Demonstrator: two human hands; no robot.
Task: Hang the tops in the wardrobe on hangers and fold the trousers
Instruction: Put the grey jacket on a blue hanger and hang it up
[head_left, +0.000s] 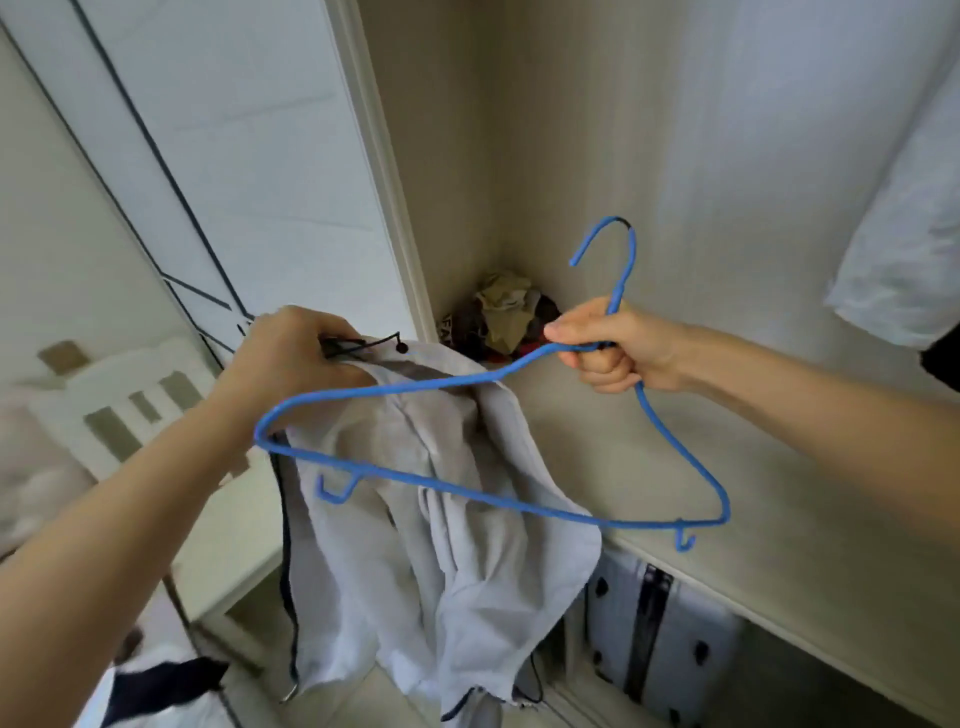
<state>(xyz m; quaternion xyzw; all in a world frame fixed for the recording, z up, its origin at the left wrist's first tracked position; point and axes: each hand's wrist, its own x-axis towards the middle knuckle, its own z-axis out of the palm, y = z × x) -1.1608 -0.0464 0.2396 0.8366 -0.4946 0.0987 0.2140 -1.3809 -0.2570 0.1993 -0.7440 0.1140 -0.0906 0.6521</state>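
My left hand (291, 353) grips the collar of a pale grey jacket (415, 561) with a dark zip and a black drawstring; the jacket hangs down in front of the open wardrobe. My right hand (605, 345) grips a blue wire hanger (467, 491) just under its hook. The hanger lies tilted across the front of the jacket, its left end near my left wrist. A heap of crumpled clothes (506, 317) sits in the back corner of the wardrobe shelf (675, 467).
A white garment (904, 244) hangs at the upper right inside the wardrobe. Under the shelf stands a light suitcase (654, 634) with a dark zip. The wardrobe's sliding door (234, 156) is at the left, a white bed frame (124, 410) beyond it.
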